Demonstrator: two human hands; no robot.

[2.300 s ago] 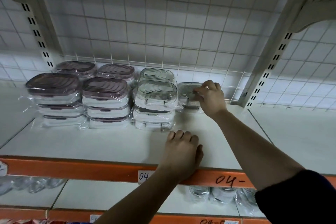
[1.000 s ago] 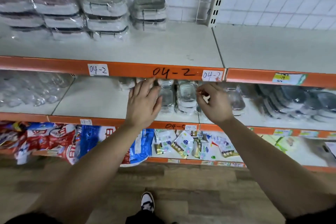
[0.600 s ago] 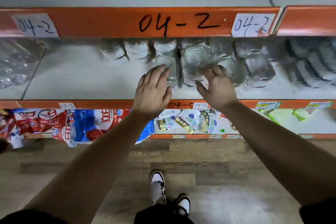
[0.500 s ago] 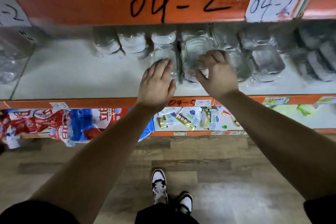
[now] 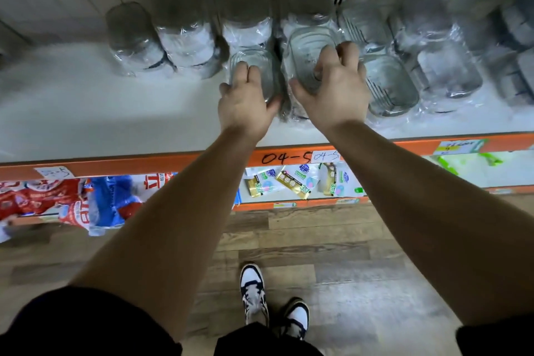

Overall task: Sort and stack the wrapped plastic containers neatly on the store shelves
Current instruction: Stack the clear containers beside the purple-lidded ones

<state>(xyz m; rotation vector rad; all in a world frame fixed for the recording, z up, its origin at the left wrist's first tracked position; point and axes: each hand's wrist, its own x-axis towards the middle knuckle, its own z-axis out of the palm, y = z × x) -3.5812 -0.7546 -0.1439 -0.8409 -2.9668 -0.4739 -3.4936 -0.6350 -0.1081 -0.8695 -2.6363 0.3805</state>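
Just behind the orange edge point(image 5: 404, 143), the left hand point(image 5: 245, 102) is curling round one container point(image 5: 255, 65) and the right hand point(image 5: 332, 92) is clasping its neighbour point(image 5: 307, 49), probably readying both for restacking, each lying lid-up, its long axis running straight back from that edge.

Hands point(image 5: 245, 104) point(image 5: 332, 95) apparently grip wrapped containers point(image 5: 255, 62) point(image 5: 307, 43).

The person is wearing a black short-sleeved top, its left sleeve point(image 5: 86, 324) and right sleeve point(image 5: 497, 338) leaving the forearms point(image 5: 173, 211) bare. Well below the orange shelf edge point(image 5: 115, 164), black trousers point(image 5: 260, 341) are showing beside low white sneakers point(image 5: 253, 292) carrying dark navy panels.
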